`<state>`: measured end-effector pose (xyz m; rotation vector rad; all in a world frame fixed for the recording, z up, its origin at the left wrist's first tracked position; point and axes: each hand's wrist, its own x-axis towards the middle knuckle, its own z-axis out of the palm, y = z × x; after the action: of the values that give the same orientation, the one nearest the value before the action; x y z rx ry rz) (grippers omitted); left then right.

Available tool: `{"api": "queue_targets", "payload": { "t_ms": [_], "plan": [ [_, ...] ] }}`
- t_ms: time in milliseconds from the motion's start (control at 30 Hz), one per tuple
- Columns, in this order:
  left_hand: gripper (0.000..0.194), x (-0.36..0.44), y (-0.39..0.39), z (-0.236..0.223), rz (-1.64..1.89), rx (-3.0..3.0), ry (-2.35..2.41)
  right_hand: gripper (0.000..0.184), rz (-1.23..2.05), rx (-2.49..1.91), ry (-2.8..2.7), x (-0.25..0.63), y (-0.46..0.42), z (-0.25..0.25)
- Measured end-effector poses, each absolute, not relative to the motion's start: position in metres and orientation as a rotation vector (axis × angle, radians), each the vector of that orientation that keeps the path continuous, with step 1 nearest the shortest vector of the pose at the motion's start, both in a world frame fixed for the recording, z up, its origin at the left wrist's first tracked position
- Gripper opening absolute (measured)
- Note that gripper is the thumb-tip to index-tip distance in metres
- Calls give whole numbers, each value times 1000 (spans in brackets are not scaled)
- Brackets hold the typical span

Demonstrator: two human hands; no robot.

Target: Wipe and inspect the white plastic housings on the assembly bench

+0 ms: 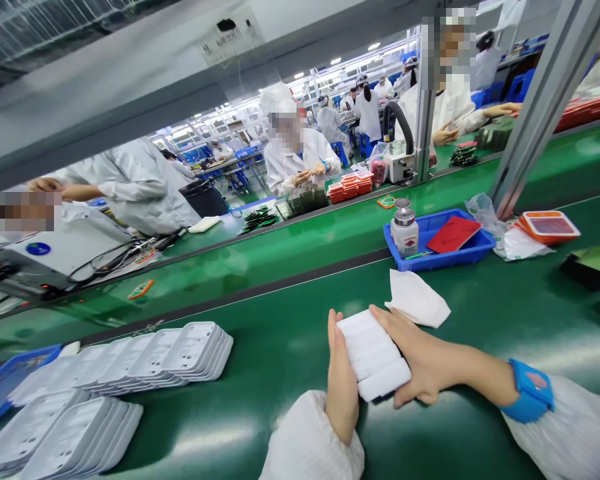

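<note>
Between my two hands is a row of white plastic pieces (375,353), packed side by side into a block just above the green bench. My left hand (343,377) presses flat along its left side, fingers stretched forward. My right hand (420,353) grips the right side, thumb at the near end and fingers toward the far end. A blue band (530,390) circles my right wrist. Just beyond the block, a folded white cloth or paper (417,298) lies on the bench. What the pieces are exactly cannot be made out.
Stacks of white plastic covers (195,350) stand at left, beside a blue tray (30,363). Beyond my right hand, another blue tray (445,257) holds a dispenser bottle (405,230) and a red card (453,235). Orange-framed pieces (550,225) lie farther right. Co-workers sit across the green conveyor (220,263).
</note>
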<state>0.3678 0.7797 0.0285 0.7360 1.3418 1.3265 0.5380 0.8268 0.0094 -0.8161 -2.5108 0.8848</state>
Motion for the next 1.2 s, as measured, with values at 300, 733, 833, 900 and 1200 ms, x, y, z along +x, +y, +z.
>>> {"api": "queue_targets", "payload": {
  "t_ms": [300, 733, 833, 900, 1200],
  "plan": [
    [37, 358, 777, 39, 1338, 824, 1406, 144, 872, -748, -2465, 528, 810, 7],
    [19, 352, 785, 41, 1304, 854, 1406, 141, 1073, -756, -2327, 523, 807, 8],
    [27, 353, 785, 44, 1339, 827, 1409, 137, 1097, -726, -2272, 521, 806, 8],
    [30, 353, 785, 46, 1363, 822, 1407, 135, 1095, -732, -2261, 520, 806, 10],
    [14, 350, 785, 47, 1344, 879, 1400, 129, 977, -729, -2322, 518, 807, 18]
  ]
}}
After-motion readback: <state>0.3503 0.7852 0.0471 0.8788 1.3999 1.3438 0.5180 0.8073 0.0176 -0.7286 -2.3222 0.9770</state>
